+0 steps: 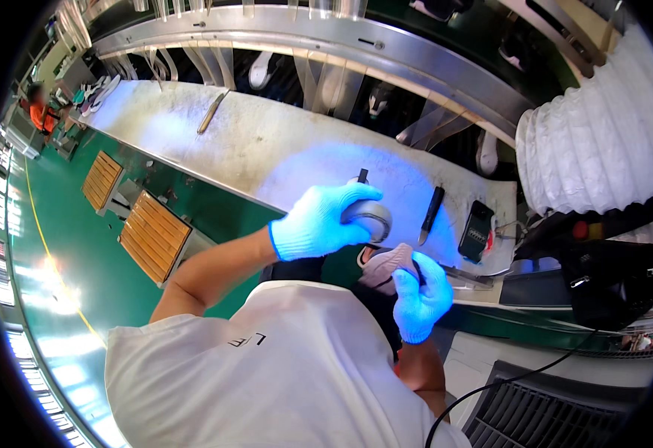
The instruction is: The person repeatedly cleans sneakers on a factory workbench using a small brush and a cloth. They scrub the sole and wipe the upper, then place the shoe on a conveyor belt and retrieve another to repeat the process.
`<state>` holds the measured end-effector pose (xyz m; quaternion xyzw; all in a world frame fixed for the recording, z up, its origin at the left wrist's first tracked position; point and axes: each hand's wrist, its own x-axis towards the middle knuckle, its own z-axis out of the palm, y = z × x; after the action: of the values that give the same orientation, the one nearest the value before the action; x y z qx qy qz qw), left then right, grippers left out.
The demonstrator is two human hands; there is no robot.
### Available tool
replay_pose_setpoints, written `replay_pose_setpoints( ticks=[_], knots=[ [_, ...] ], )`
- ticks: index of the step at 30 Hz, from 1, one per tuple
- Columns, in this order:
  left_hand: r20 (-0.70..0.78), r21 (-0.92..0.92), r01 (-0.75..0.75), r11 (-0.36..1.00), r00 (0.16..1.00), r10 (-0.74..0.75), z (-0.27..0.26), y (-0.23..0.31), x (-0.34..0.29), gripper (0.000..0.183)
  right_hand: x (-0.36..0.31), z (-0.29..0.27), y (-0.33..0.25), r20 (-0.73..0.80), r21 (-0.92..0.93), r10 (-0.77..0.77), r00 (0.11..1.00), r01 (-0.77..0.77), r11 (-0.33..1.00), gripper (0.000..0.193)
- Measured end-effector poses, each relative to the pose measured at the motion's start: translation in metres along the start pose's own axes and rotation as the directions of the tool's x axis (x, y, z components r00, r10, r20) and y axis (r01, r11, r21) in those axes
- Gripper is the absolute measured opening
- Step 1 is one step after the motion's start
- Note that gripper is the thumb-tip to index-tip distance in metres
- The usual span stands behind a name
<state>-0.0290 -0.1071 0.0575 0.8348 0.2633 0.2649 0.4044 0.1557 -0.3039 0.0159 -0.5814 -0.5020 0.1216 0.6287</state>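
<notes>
1. Where the view opens at the far left, a green floor (57, 196) with a curved yellow line runs beside windows; a co-worker in orange (40, 116) is well back, near the bench's far end.
2. Two slatted wooden tops stand below bench height: a smaller one (102, 181) and, nearer, a larger one (156, 239). Floor extends to their left.
3. The long, pale, stained workbench (244, 153) carries flat shoe parts (104, 93) at its far end and a slim tool (211, 113) near its back edge. A broad bench stretch separates this tool from the left hand.
4. Along the back edge, a metal rail (296, 37) bears clear strips; shoes lie behind them.
5. The gloved left hand (319, 224), at the front edge, is curled around a round grey object (371, 218).
6. The gloved right hand (422, 297) pinches a pinkish shoe upper (386, 267) between thumb and fingers, on the wearer's side of the front edge.
7. A black-handled knife (432, 213) lies beyond the upper, within blue light.
8. A dark handheld device (477, 230) lies near the right end; a white ribbed duct (603, 134) and black bag (618, 287) bound that side.
</notes>
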Motion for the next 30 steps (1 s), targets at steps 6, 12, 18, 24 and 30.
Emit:
replay_pose_setpoints(
  ticks=[6, 12, 18, 24, 30],
  knots=[
    [-0.299, -0.128, -0.271, 0.954, 0.928, 0.224, 0.042, -0.013, -0.016, 0.028, 0.023, 0.023, -0.002, 0.036, 0.367, 0.339, 0.940, -0.328, 0.871, 0.031],
    [-0.309, -0.029, -0.445, 0.895, 0.855, 0.416, 0.034, -0.020, -0.035, 0.025, 0.023, 0.020, 0.028, 0.181, 0.550, 0.166, 0.969, -0.240, 0.800, 0.030],
    [-0.240, 0.114, -0.436, 0.893, 0.860, 0.451, 0.010, -0.019, -0.048, 0.032, 0.023, 0.041, -0.005, 0.213, 0.343, 0.191, 0.958, -0.256, 0.904, 0.029],
    [-0.292, 0.037, -0.396, 0.917, 0.874, 0.389, 0.015, -0.025, -0.058, 0.026, 0.022, 0.047, 0.005, 0.203, 0.422, 0.220, 0.954, -0.288, 0.860, 0.029],
    [-0.318, -0.315, -0.257, 0.914, 0.936, 0.153, 0.028, -0.010, -0.074, 0.023, 0.015, 0.040, 0.001, 0.223, 0.257, 0.118, 0.968, -0.175, 0.950, 0.033]
  ],
)
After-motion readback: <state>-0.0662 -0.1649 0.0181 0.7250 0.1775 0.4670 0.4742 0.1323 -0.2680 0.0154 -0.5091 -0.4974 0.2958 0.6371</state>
